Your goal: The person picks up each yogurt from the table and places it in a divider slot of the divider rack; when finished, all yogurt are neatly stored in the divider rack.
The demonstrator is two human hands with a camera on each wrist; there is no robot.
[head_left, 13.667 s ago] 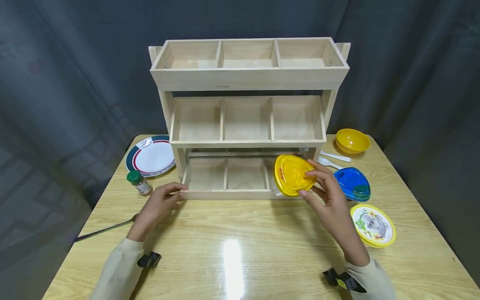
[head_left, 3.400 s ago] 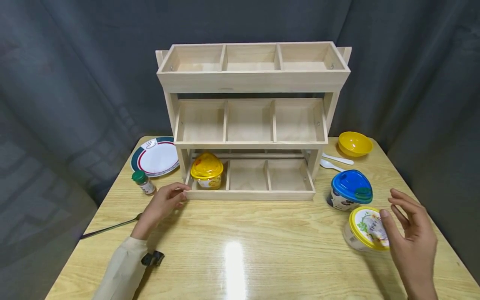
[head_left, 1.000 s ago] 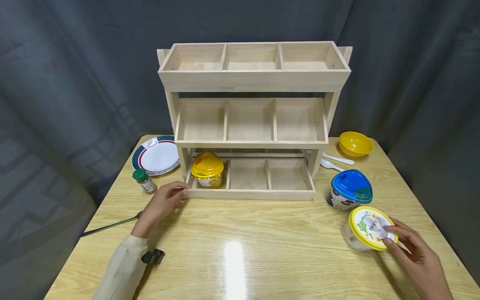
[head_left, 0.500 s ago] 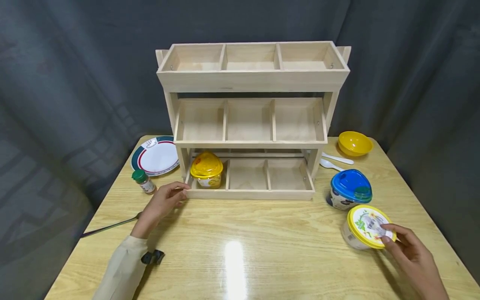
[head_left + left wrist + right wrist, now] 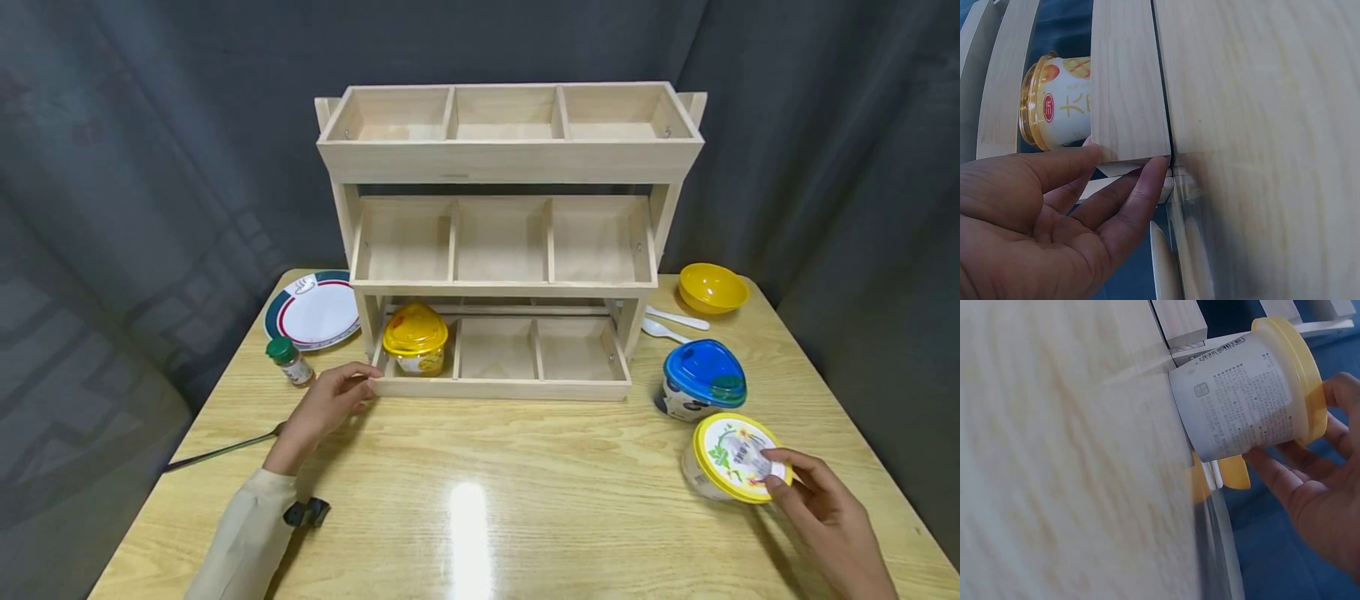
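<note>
At the right, my right hand point(image 5: 821, 508) holds a white tub with a yellow lid point(image 5: 738, 458) by its right side, fingers and thumb at the lid. In the right wrist view the printed side of the tub point(image 5: 1235, 397) shows; I cannot tell whether its base touches the table. My left hand point(image 5: 330, 408) grips the lower left front corner of a three-tier wooden rack point(image 5: 502, 389). The left wrist view has its fingertips point(image 5: 1159, 165) against that corner. A yellow-lidded cup point(image 5: 415, 340) sits in the bottom tier's left compartment.
A blue-lidded tub point(image 5: 703, 375) stands just behind the held tub. Farther back are white plastic cutlery point(image 5: 663, 329) and a yellow bowl point(image 5: 712, 288). On the left lie a plate point(image 5: 313, 310), a green-capped spice jar point(image 5: 290, 361) and a dark slender utensil point(image 5: 225, 450).
Earlier, the yellow-lidded cup went from my right hand into the bottom left compartment. My right hand then moved to the white tub and took hold; the tub has just shifted slightly. Left hand stays put.
</note>
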